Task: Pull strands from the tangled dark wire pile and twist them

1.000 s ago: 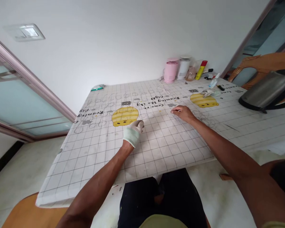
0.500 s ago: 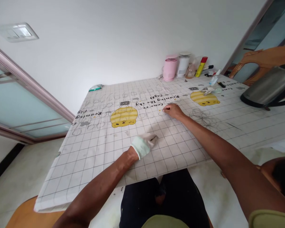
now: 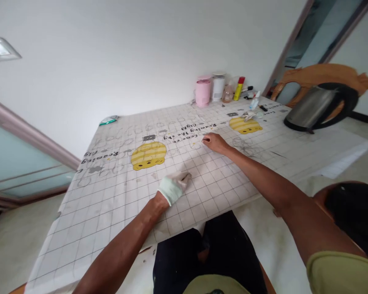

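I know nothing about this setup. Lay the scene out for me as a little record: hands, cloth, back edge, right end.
Left hand: gloved, curled, on or just over the tablecloth; no held item visible
Right hand: bare, pinched; anything held too small to tell
Cloth pattern: grid lines, yellow figures
Back edge: pink container, white container, red-capped yellow can
Right end: metal kettle

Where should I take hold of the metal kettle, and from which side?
I'd grip the middle of its black handle, coming in from the right of the view. The handle loops out on that side, leaving a gap for fingers between it and the metal body. The right hand is on the opposite side, so it would likely have to reach around.
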`<state>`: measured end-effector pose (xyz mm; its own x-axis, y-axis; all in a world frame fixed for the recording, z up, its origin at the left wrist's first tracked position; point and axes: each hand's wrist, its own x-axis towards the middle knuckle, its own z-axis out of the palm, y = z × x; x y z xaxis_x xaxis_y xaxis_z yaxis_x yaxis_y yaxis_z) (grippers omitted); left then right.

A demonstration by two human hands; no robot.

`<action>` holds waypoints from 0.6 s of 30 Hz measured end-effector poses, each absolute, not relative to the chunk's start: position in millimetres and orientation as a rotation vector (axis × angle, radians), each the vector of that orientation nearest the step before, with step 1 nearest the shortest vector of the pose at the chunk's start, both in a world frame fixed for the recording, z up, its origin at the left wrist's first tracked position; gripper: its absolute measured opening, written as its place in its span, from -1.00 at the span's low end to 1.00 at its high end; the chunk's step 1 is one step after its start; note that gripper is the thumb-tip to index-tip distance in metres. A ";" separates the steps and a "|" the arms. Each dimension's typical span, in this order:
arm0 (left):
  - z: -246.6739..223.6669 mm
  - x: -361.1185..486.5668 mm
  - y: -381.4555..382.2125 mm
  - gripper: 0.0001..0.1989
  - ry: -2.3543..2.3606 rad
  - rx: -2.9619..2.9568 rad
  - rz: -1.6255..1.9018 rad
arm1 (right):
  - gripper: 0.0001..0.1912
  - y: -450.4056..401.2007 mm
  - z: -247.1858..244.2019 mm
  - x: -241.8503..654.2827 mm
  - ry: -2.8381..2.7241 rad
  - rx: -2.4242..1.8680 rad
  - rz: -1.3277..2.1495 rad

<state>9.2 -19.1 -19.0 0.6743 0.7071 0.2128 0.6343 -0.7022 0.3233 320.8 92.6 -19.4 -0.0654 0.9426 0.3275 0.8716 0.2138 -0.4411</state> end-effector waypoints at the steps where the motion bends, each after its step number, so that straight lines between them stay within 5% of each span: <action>1: -21.5 7.2 -17.0 -0.68 1.102 2.697 0.455 | -0.79 84.0 -13.8 332.5 -1.951 -1.688 0.143; 10: -27.2 5.9 -11.2 -0.62 1.198 2.827 0.283 | -0.77 -4.8 44.8 502.5 -1.741 -2.224 -0.025; 18: -22.2 11.5 -8.8 -0.68 1.308 2.648 0.239 | -0.95 -33.7 25.0 533.7 -1.631 -2.437 0.253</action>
